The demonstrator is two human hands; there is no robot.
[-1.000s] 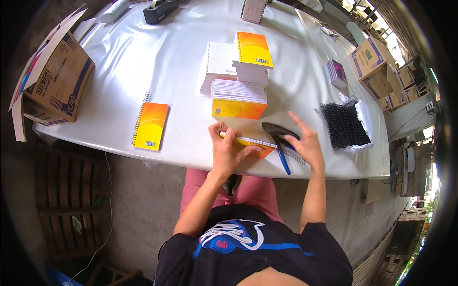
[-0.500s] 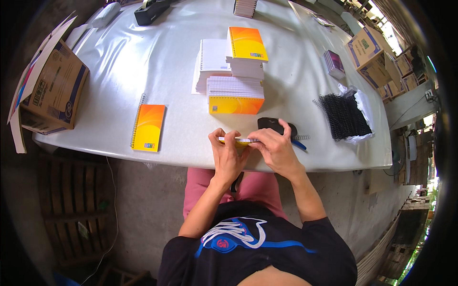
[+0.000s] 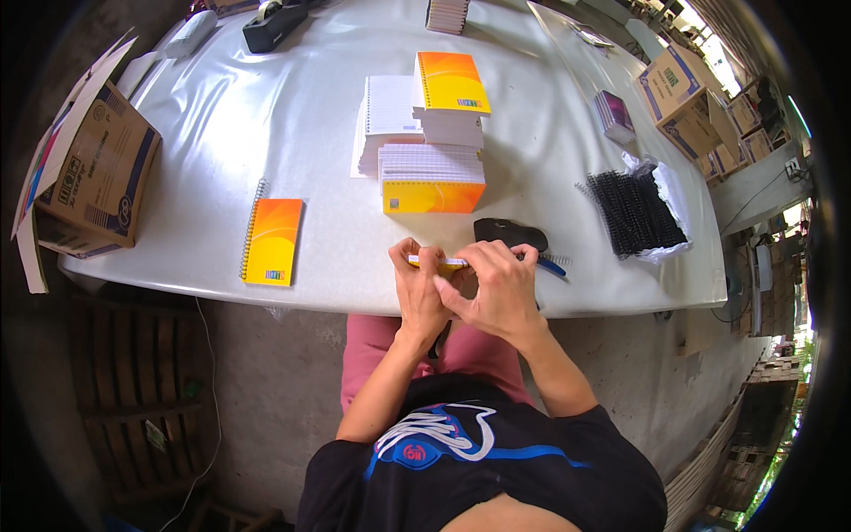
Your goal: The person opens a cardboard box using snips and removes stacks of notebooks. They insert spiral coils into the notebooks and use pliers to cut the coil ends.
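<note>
Just above the table's near edge, my left hand (image 3: 418, 288) is closed around a small notebook (image 3: 443, 262), seen edge-on with white pages and a strip of yellow cover. My right hand (image 3: 498, 288) is at the notebook's right end, fingers bent over its edge, thumb spread toward my left hand. Out past the right fingers runs a thin spiral wire (image 3: 558, 261); where it meets the notebook is hidden by the hand. Behind my right hand lie a black rounded object (image 3: 510, 233) and a blue-handled tool (image 3: 553, 267), partly covered.
Ahead stands a stack of notebooks and loose page blocks (image 3: 433, 197). A coiled orange-yellow notebook (image 3: 275, 239) lies left, beside an open cardboard box (image 3: 102, 168). On the right are a bundle of black spiral wires (image 3: 634, 213) and purple booklets (image 3: 614, 117). A tape dispenser (image 3: 275, 27) sits far back.
My right hand has shifted left along the notebook's edge, and its thumb has swung out toward my left hand. The left hand keeps its hold. The whole view has shifted slightly.
</note>
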